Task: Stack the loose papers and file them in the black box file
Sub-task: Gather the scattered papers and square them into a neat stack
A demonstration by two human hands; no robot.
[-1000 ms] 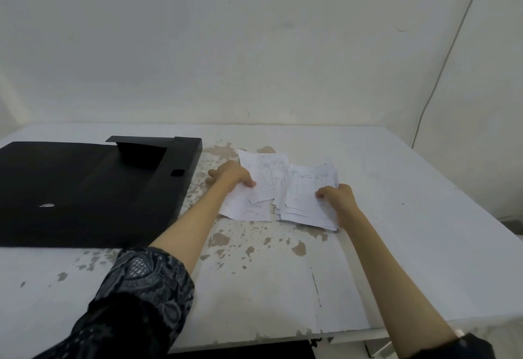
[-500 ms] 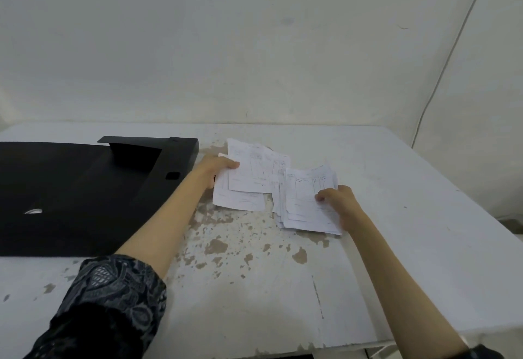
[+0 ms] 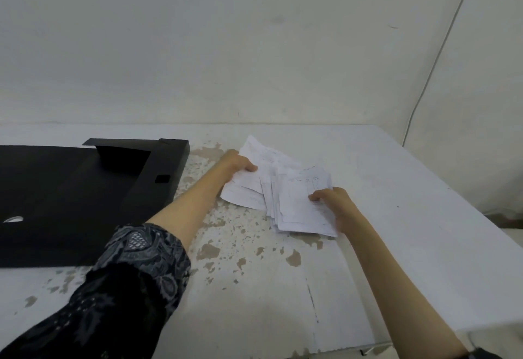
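Papers (image 3: 285, 188) lie in a loose overlapping heap near the middle of the white table (image 3: 396, 217), toward the far side, just right of the black box file (image 3: 85, 188). Paint has flaked off the tabletop in brown patches around and in front of the heap, and a thin crack runs toward the near edge. Behind stands a plain pale wall (image 3: 226, 47); a thin cable (image 3: 441, 47) climbs it on the right.

That box file lies open and flat at the left, running out of view past the left edge (a small pale hole shows near there). Print on the sheets is too faint to read, and how many sheets there are I cannot tell.

Both arms reach forward over the table. Her left hand (image 3: 237, 161), its forearm coming out of a dark patterned sleeve (image 3: 135, 273), has its fingers curled onto the left-hand sheets, pinching their edge, which lifts slightly. Her right hand (image 3: 334, 203) grips the right-hand bundle at its right edge, thumb on top and fingers closed underneath, the wrist bent inward.
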